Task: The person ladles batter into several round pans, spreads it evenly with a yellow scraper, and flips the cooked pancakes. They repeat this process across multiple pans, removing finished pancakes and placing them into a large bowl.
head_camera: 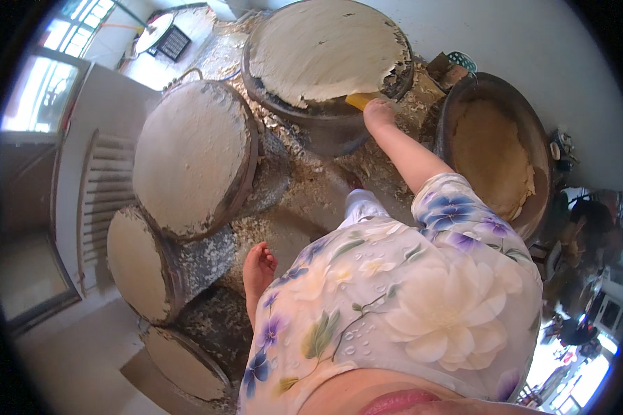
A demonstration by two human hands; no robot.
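My right hand grips a yellow scraper, its blade at the near edge of a pale batter-like sheet on a large round griddle. The sheet's near and right edges are ragged, with dark griddle surface showing beside them. My left hand hangs low beside my body, fingers loosely curled, with nothing seen in it. Left of it stands another round griddle covered with a pale layer.
Two more coated round griddles stand at the lower left. At the right, a deep round vessel holds a brown flat sheet. Scraps litter the floor. A green perforated basket stands near the wall, and a dark crate at upper left.
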